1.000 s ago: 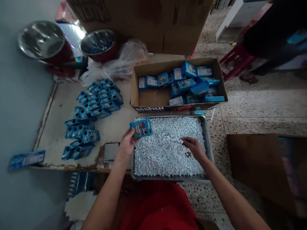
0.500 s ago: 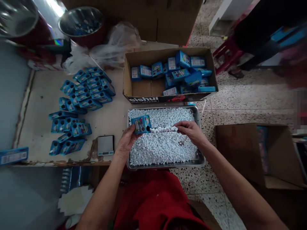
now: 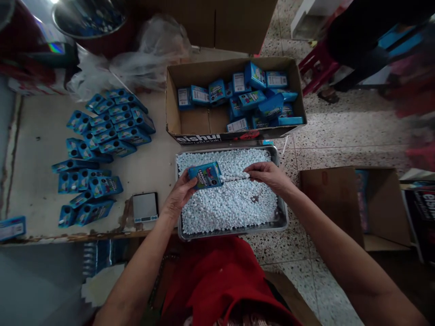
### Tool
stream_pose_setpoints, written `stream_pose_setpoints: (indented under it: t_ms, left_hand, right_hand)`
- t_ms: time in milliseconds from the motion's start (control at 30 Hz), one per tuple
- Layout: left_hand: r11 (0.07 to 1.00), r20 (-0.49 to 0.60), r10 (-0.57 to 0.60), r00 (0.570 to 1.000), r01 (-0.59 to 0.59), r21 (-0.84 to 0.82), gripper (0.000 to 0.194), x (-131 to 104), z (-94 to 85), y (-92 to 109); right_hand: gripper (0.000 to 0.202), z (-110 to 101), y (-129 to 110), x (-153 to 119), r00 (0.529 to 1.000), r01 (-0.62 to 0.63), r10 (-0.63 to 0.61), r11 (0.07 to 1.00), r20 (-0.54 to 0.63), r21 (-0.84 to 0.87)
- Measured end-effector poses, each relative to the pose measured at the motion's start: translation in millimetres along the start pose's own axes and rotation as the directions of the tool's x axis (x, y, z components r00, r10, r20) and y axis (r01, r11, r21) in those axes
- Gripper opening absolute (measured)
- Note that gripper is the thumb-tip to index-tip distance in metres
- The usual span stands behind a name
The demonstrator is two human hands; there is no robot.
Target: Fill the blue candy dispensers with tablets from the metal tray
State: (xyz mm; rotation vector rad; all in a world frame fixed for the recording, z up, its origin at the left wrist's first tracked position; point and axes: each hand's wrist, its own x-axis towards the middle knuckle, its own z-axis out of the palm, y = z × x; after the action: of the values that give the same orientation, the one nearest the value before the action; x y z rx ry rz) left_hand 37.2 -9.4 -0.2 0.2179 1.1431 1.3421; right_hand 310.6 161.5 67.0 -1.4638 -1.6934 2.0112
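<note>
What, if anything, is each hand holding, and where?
Left hand: a blue box, by its left end. Right hand: at a row of white pellets; hold unclear.

The person's 2 bare forearms (image 3: 143, 265) are angling inward from below. The left hand (image 3: 180, 194) is gripping with its thumb (image 3: 190, 183) on top, while the right hand (image 3: 270, 177) is pinching with its fingertips (image 3: 250, 168).

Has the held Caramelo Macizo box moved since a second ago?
Yes: judged against the digital scale, the held Caramelo Macizo box moved right, farther over the tray.
</note>
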Motion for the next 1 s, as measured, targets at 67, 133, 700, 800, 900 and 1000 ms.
stream_pose_setpoints:
  t_ms: [67,133,700,800,900,1000]
  left_hand:
    - [0.994,0.066,0.011,0.998,-0.018,0.108,0.055,1,2.3,1]
    - [0.949,0.164,0.032,0.986,-0.081,0.305,0.057,2,7.9,6]
    - [0.375,0.232,0.478,0.847,-0.436,0.819,0.034,7,34.8,1]
    - [0.408,0.129,0.539,0.833,-0.391,0.825,0.04,-1,15.8,18]
    - [0.399,0.129,0.513,0.848,-0.369,0.839,0.038,-12,2.4,24]
    - [0.399,0.078,0.48,0.874,-0.297,0.868,0.036,-24,-0.1,18]
  right_hand:
    - [0.017,2,-9,3,0.999,0.017,-0.016,0.998,0.033,-0.056]
    - [0.016,0,-20,4,0.998,0.048,-0.04,0.987,0.056,-0.152]
    - [0.025,-47,-9,-72,0.884,0.1,-0.43,0.557,-0.183,-0.824]
    - [0.025,-80,88,-59,0.856,-0.093,-0.294,0.722,-0.426,-0.686]
    - [0.028,-52,157,-19,0.87,-0.026,-0.227,0.865,-0.438,-0.501]
    - [0.028,14,173,27,0.919,0.099,-0.206,0.945,-0.335,-0.311]
